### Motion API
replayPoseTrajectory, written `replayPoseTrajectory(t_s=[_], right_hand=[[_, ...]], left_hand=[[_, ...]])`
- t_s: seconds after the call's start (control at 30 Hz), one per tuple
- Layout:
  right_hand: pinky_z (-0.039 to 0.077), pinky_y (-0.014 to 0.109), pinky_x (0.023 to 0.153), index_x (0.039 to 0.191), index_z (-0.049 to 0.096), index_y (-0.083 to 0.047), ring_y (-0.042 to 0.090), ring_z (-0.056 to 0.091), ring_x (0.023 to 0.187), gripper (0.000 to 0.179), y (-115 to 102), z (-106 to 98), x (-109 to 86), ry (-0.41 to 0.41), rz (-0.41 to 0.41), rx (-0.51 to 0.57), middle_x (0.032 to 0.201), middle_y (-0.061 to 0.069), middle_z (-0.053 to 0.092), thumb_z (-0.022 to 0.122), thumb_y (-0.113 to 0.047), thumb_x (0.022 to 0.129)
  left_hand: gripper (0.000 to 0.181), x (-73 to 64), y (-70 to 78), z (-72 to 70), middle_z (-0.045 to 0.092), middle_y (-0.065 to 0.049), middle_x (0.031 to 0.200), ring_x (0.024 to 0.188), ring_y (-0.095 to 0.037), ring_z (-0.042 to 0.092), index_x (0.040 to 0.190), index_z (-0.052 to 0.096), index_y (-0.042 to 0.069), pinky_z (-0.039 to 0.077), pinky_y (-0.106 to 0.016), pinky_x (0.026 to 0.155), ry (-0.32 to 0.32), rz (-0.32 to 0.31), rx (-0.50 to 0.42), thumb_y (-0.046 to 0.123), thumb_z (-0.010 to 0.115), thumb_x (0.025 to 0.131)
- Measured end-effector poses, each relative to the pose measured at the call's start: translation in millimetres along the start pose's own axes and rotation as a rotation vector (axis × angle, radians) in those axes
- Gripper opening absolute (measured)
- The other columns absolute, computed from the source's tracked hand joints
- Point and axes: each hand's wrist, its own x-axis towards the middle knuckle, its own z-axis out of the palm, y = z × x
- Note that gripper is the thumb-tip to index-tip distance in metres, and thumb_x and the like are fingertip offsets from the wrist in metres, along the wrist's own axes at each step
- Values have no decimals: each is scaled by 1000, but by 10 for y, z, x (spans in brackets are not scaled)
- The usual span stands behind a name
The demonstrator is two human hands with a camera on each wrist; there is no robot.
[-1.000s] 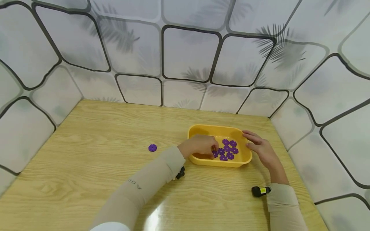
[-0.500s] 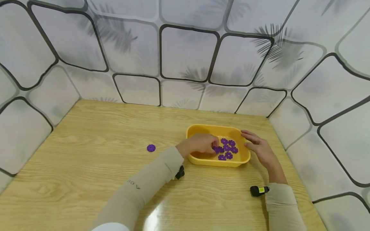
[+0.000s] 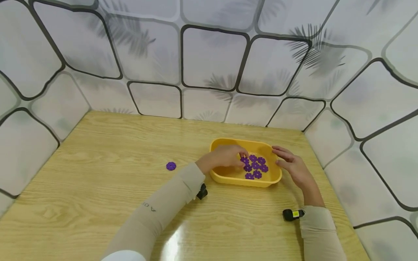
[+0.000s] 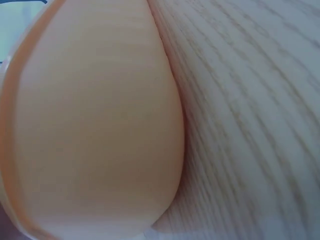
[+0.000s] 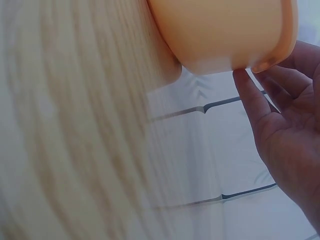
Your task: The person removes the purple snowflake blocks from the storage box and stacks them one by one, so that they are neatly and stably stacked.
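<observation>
A yellow plastic basin stands on the table with several purple notched building discs lying in its right half. My left hand reaches in over the left rim. Its thumb and curled fingers are around one purple disc at the left of the group, seemingly pinching it. The left wrist view shows only the basin's outer wall, so the fingers are hidden there. At the right end, my right hand rests its fairly straight fingertips and thumb against the rim; the right wrist view shows this touch from below.
One more purple disc lies on the wooden table, left of the basin. Patterned wall panels close off the back and both sides. A black wrist camera sits at my right wrist.
My left hand has shifted slightly up and away inside the basin, and the disc at its fingers has moved from the near side toward the far side. The right hand stays at the rim.
</observation>
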Motion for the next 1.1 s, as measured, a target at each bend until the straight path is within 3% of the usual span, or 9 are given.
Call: replayPoseTrajectory(t_s=[0.23,0.53,0.77,1.1], right_hand=[[40,5,96,148,47,0,36,21,152,50,-9,-3,-8,-10,0,-8,164,13,30,60,-17,102],[40,5,96,147,48,2,38,20,152,50,7,-7,-4,-11,-12,-16,164,16,29,60,-16,102],[41,6,95,148,48,1,39,20,152,50,19,-22,-15,-12,-23,-20,163,16,29,60,-15,102],[38,4,95,148,48,-2,35,21,153,50,-13,-15,-18,-11,0,-54,164,12,30,60,-18,102]], left_hand=[[42,-91,6,-134,62,5,130,119,-15,58,135,63,23,48,-31,99,44,24,-59,38,68,97],[40,-419,-129,-396,62,8,129,103,-14,61,134,63,26,50,-33,83,156,39,-72,43,65,97],[40,-743,-291,-572,63,8,119,87,-13,57,132,63,26,49,-32,73,208,-34,-83,40,69,95],[38,-1311,-609,-677,64,7,115,85,-15,58,128,65,25,48,-31,68,247,-144,-62,38,71,93]])
